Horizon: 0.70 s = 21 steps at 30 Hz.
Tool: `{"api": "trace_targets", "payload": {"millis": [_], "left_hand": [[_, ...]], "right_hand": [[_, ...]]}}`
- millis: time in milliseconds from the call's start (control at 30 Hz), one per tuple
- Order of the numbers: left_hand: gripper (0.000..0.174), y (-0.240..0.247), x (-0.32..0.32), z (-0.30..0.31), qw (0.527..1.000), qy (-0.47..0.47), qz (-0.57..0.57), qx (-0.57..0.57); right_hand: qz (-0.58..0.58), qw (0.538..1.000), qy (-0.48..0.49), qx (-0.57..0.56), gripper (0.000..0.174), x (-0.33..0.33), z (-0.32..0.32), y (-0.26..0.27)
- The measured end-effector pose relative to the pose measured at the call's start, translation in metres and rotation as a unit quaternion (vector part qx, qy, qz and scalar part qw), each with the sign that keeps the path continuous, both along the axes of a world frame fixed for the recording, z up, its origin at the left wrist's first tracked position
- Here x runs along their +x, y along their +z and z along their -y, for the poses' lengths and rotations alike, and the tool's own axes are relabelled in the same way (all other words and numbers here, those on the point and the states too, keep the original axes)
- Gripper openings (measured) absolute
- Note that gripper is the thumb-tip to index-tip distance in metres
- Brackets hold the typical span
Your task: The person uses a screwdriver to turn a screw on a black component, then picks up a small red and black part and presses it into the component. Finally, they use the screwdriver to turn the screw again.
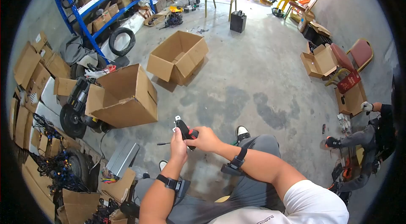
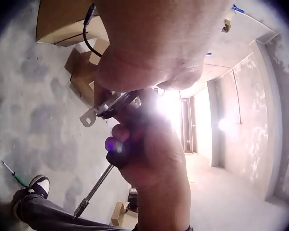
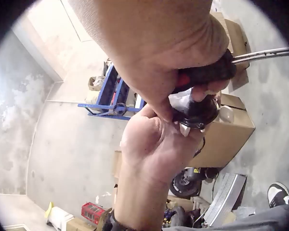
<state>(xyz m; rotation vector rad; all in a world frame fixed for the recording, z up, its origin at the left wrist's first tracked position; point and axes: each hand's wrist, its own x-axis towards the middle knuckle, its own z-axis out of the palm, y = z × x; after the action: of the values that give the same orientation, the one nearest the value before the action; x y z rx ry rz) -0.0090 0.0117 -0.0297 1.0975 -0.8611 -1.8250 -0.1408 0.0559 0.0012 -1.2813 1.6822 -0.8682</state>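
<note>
My left hand point(image 1: 179, 150) holds a black part point(image 1: 183, 127) with a metal tab that has a hole in it. From the right wrist, the black part point(image 3: 197, 114) looks round and glossy. A short dark cable point(image 1: 163, 143) sticks out on its left. My right hand point(image 1: 206, 139) grips a screwdriver by its black-and-red handle point(image 3: 207, 73), close against the black part. The screwdriver's metal shaft point(image 2: 94, 191) points down towards the floor, away from the part. Both hands meet over my lap, and the fingers partly hide the part.
Two open cardboard boxes stand ahead on the floor, a nearer box point(image 1: 141, 97) and a farther box point(image 1: 179, 55). A green-handled screwdriver point(image 2: 15, 174) lies by my shoe. Tyres, wire bundles point(image 1: 63, 169) and a blue shelf point(image 1: 91, 34) line the left. Another person point(image 1: 363, 139) is at the right.
</note>
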Motion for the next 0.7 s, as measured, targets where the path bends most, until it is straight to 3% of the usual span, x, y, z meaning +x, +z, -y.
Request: {"api": "trace_targets", "payload": {"millis": [600, 700], "left_hand": [[0.055, -0.004, -0.002, 0.001, 0.998, -0.01, 0.041, -0.057], [0.049, 0.0, -0.004, -0.001, 0.998, 0.004, 0.047, -0.05]], "right_hand": [[0.005, 0.999, -0.047, -0.013, 0.054, -0.004, -0.002, 0.013], [0.012, 0.999, -0.044, -0.014, 0.053, -0.006, 0.0, 0.01]]}}
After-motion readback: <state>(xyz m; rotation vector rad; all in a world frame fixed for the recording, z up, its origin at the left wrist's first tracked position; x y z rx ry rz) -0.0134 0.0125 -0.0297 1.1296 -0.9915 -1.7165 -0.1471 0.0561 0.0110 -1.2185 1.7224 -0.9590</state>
